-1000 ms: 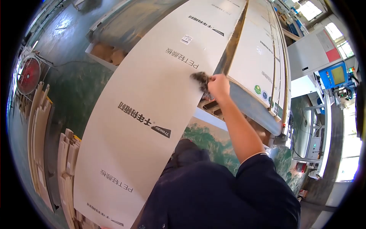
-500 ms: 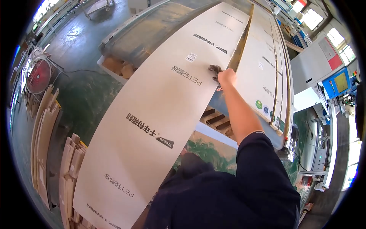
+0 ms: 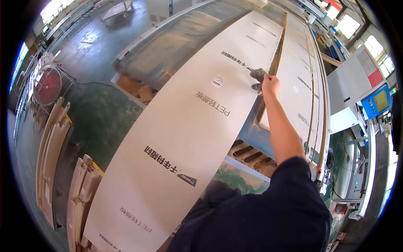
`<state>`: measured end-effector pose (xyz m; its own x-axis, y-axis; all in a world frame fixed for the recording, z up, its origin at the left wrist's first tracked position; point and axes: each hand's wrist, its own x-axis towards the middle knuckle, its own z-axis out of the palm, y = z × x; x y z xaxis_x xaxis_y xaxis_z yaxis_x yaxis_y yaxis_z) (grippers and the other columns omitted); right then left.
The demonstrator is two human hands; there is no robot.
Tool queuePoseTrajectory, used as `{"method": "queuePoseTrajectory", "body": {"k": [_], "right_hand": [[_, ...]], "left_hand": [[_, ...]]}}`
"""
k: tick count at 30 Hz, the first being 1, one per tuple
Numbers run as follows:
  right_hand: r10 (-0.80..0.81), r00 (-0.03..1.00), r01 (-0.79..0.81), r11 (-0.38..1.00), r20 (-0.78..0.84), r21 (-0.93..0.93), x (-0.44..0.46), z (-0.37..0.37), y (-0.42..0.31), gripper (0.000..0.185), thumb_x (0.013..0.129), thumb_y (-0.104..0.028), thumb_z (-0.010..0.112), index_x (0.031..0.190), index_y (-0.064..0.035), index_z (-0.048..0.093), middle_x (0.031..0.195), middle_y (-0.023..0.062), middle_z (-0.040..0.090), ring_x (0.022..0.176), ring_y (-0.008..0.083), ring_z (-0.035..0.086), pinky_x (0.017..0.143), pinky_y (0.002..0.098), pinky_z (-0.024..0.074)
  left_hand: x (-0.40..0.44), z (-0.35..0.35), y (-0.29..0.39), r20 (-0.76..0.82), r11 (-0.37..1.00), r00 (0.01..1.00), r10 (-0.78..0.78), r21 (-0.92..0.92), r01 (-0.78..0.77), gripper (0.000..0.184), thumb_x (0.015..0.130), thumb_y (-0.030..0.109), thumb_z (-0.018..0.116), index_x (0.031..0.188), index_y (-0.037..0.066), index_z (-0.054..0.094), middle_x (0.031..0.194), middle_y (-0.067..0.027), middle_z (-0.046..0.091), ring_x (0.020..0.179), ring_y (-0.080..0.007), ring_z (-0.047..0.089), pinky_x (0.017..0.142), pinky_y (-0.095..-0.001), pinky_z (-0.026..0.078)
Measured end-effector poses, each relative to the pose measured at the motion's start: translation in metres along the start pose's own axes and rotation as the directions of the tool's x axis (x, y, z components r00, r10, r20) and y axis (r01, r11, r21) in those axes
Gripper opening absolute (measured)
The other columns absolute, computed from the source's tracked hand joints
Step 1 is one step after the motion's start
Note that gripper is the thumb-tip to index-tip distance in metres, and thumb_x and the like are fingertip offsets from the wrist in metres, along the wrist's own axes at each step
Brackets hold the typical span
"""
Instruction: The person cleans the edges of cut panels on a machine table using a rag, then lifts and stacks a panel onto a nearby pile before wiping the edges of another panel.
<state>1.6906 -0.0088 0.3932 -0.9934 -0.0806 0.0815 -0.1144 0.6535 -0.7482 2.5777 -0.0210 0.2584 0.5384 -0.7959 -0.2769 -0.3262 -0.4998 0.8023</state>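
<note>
A bunched dark grey rag (image 3: 257, 75) is pinched in my right hand (image 3: 270, 86). Rag and fingers are at the right-hand long edge of a white board (image 3: 189, 126) printed with black Chinese lettering, "PET" and "Treezo". This board runs from far ahead down to my body and overhangs the machine table. Across a narrow gap lies a second white-faced board (image 3: 296, 71), cut lengthwise into strips. My left hand is out of sight, somewhere below the board or behind my body.
A dusty table bed (image 3: 168, 46) carries the boards. At its left is a bin of offcuts (image 3: 136, 88). Stacked board strips (image 3: 82, 189) lean at lower left, near a red floor fan (image 3: 47, 86). On the right stand a cabinet and a blue control panel (image 3: 375, 101).
The whole view has shifted slightly. My right hand still grips the rag at the board's edge; the rag now looks more spread, and the cut board sits farther from the near table edge.
</note>
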Motion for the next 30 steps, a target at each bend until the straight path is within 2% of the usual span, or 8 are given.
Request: {"method": "queuePoseTrajectory", "body": {"k": [3, 6, 10, 14, 18, 23, 26, 30], "right_hand": [[-0.198, 0.979, 0.184, 0.958, 0.041, 0.219, -0.05, -0.022, 0.031, 0.03, 0.096, -0.03, 0.062, 0.091, -0.0005, 0.067, 0.076, 0.0116, 0.068, 0.068, 0.0212, 0.061, 0.063, 0.0359, 0.0475], [0.028, 0.925, -0.223, 0.847, 0.379, 0.483, -0.13, -0.028, 0.076, 0.028, 0.098, -0.028, 0.061, 0.089, -0.0018, 0.067, 0.075, -0.0026, 0.057, 0.068, 0.0089, 0.049, 0.061, 0.0308, 0.0412], [0.221, 0.735, -0.573, 0.708, 0.641, 0.413, -0.228, -0.056, 0.063, 0.023, 0.1, -0.027, 0.059, 0.098, -0.0052, 0.066, 0.084, -0.0003, 0.065, 0.074, 0.0126, 0.059, 0.064, 0.0283, 0.0444], [0.144, 0.63, -0.722, 0.471, 0.763, 0.507, -0.256, -0.05, 0.056, 0.024, 0.105, -0.019, 0.044, 0.121, -0.0018, 0.051, 0.114, 0.0121, 0.063, 0.097, 0.031, 0.067, 0.081, 0.0491, 0.059], [0.125, 0.588, -0.775, 0.369, 0.799, 0.513, -0.243, -0.025, 0.071, 0.023, 0.104, -0.019, 0.048, 0.115, -0.0008, 0.053, 0.106, 0.0126, 0.063, 0.093, 0.0348, 0.066, 0.077, 0.059, 0.059], [0.199, 0.614, -0.757, 0.423, 0.764, 0.499, -0.251, -0.018, 0.06, 0.019, 0.1, -0.025, 0.059, 0.099, -0.0057, 0.063, 0.092, 0.0048, 0.067, 0.079, 0.02, 0.066, 0.065, 0.0375, 0.0582], [0.187, 0.623, -0.744, 0.444, 0.76, 0.5, -0.251, -0.015, 0.059, 0.02, 0.099, -0.026, 0.061, 0.096, -0.0057, 0.063, 0.085, 0.0038, 0.066, 0.07, 0.0179, 0.065, 0.059, 0.0348, 0.0554], [0.169, 0.616, -0.757, 0.397, 0.769, 0.519, -0.245, -0.008, 0.07, 0.021, 0.098, -0.025, 0.062, 0.093, -0.0053, 0.063, 0.085, 0.0039, 0.065, 0.072, 0.0171, 0.065, 0.06, 0.0344, 0.0562]], "left_hand": [[0.001, -0.007, -0.004, -0.002, 1.0, 1.0, -0.011, -0.024, 0.011, 0.061, 0.103, 0.04, 0.048, 0.13, -0.014, 0.048, 0.125, -0.021, 0.061, 0.112, -0.0307, 0.06, 0.098, -0.0399, 0.048], [0.002, -0.019, -0.01, -0.002, 0.999, 1.0, -0.01, -0.043, 0.01, 0.061, 0.103, 0.04, 0.048, 0.13, -0.014, 0.048, 0.125, -0.021, 0.061, 0.112, -0.0307, 0.06, 0.098, -0.04, 0.048], [0.003, -0.038, -0.017, -0.008, 0.997, 1.0, -0.012, -0.08, 0.011, 0.061, 0.102, 0.04, 0.049, 0.13, -0.014, 0.048, 0.125, -0.021, 0.061, 0.113, -0.0308, 0.06, 0.099, -0.0402, 0.048], [0.01, -0.063, -0.029, -0.002, 0.995, 1.0, -0.016, -0.098, 0.016, 0.06, 0.102, 0.039, 0.049, 0.13, -0.014, 0.048, 0.125, -0.0211, 0.061, 0.113, -0.0309, 0.06, 0.099, -0.0403, 0.048], [0.028, -0.099, -0.043, 0.016, 0.993, 1.0, -0.025, -0.112, 0.027, 0.06, 0.102, 0.039, 0.049, 0.13, -0.014, 0.048, 0.125, -0.0211, 0.061, 0.113, -0.031, 0.06, 0.099, -0.0404, 0.047], [0.075, -0.196, -0.06, 0.077, 0.996, 0.996, 0.036, -0.083, -0.029, 0.06, 0.102, 0.039, 0.05, 0.13, -0.014, 0.048, 0.125, -0.0211, 0.061, 0.113, -0.031, 0.059, 0.099, -0.0406, 0.047], [0.088, -0.103, 0.008, -0.022, 0.835, 0.93, 0.366, 0.45, -0.317, 0.052, 0.099, 0.03, 0.056, 0.132, -0.009, 0.046, 0.13, -0.0209, 0.053, 0.123, -0.0346, 0.047, 0.109, -0.0445, 0.033], [0.041, 0.111, 0.138, 0.303, 0.586, 0.628, 0.717, 0.225, -0.778, 0.043, 0.096, 0.029, 0.061, 0.122, -0.005, 0.057, 0.121, -0.0218, 0.055, 0.116, -0.0362, 0.049, 0.104, -0.0444, 0.036]]}}
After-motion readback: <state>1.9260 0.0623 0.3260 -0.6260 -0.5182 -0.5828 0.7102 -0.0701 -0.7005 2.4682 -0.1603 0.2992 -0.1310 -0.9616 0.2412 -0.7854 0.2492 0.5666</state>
